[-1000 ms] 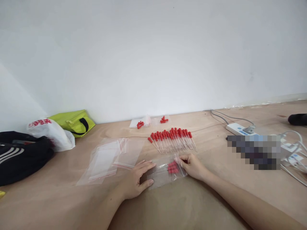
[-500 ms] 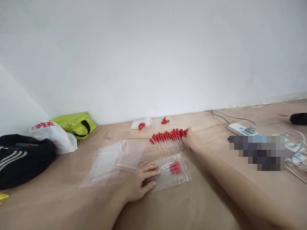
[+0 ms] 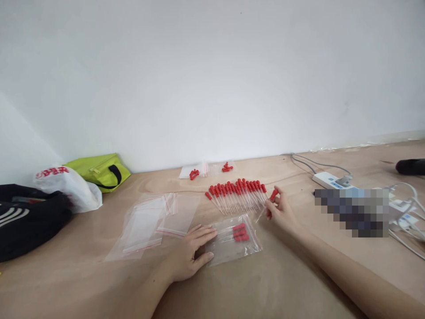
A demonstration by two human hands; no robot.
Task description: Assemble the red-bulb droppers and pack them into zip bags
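Observation:
A dropper with a red rubber bulb and a thin clear tube is pinched in my right hand, its tip pointing down and left. Beside it lies a row of several like droppers, bulbs toward the wall. My left hand is open, its stretched fingers resting on the left edge of a clear zip bag. Inside that bag lie red-bulbed droppers, their tubes pointing left toward my fingertips.
Flat clear zip bags overlap left of my left hand. Small loose red bulbs lie on bags near the wall. A lime pouch, white plastic bag and black bag sit left; a power strip with cables lies right.
My right hand has moved from the right end of the row toward me and slightly right, lifting a dropper. My left hand stays on the bag. The view has shifted slightly.

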